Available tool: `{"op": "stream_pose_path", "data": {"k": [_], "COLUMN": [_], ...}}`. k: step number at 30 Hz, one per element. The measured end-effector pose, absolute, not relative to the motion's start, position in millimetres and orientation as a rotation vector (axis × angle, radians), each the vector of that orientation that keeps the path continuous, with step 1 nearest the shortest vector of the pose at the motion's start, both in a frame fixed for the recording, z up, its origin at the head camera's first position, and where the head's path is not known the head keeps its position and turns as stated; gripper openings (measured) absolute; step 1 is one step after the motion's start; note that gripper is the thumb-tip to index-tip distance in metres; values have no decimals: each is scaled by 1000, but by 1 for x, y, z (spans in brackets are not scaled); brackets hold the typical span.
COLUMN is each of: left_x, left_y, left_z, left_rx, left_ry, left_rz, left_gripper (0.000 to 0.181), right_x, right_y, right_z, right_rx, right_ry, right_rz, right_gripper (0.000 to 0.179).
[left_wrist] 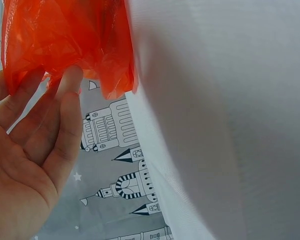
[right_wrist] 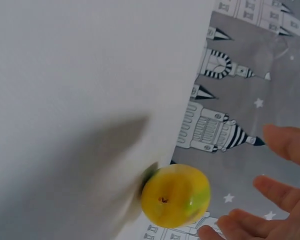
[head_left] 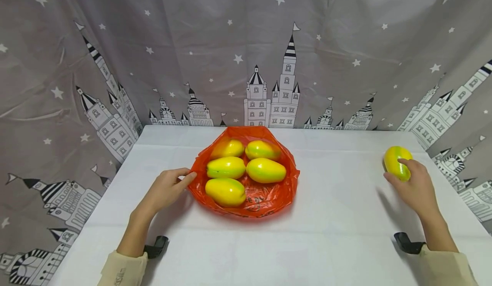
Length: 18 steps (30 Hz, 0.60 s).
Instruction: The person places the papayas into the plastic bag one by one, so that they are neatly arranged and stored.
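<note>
A red plastic bag (head_left: 265,198) lies spread open on the table with several yellow-green papayas (head_left: 266,170) inside. At its left edge, my left hand (head_left: 166,188) holds the rim between thumb and fingers. The left wrist view shows the fingers against the crinkled red plastic (left_wrist: 65,35). Over on the right, a single papaya (head_left: 396,160) lies by itself on the table. My right hand (head_left: 415,187) is at its near side, with thumb and fingers spread. In the right wrist view the fingers (right_wrist: 280,195) are extended and a gap separates them from the papaya (right_wrist: 175,196).
A white cloth covers the table (head_left: 338,217). Behind it and along both sides hangs a grey curtain (head_left: 215,42) printed with castles and stars. A dark strap piece (head_left: 155,247) shows at the left wrist, another (head_left: 409,244) at the right.
</note>
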<state>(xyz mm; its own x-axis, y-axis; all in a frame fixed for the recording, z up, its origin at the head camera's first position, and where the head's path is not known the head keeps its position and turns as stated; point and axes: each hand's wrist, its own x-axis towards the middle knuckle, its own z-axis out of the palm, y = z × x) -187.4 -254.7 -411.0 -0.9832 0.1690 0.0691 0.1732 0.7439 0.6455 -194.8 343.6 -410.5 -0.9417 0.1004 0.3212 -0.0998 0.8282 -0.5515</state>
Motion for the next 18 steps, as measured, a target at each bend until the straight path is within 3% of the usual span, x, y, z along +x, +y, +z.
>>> {"op": "stream_pose_path", "data": {"k": [12, 18], "left_x": [-187, -187], "left_y": [-255, -255], "left_z": [-410, -409], "left_rx": [-274, -280], "left_ry": [-2933, -2935], "left_rz": [-1086, -1083], "left_gripper": [38, 39], "right_x": [-223, -232], "right_y": [358, 365], "right_z": [-412, -417], "right_rx": [-103, -79], "right_ry": [-2743, -2730], "right_rz": [864, 830], "right_gripper": [63, 58]}}
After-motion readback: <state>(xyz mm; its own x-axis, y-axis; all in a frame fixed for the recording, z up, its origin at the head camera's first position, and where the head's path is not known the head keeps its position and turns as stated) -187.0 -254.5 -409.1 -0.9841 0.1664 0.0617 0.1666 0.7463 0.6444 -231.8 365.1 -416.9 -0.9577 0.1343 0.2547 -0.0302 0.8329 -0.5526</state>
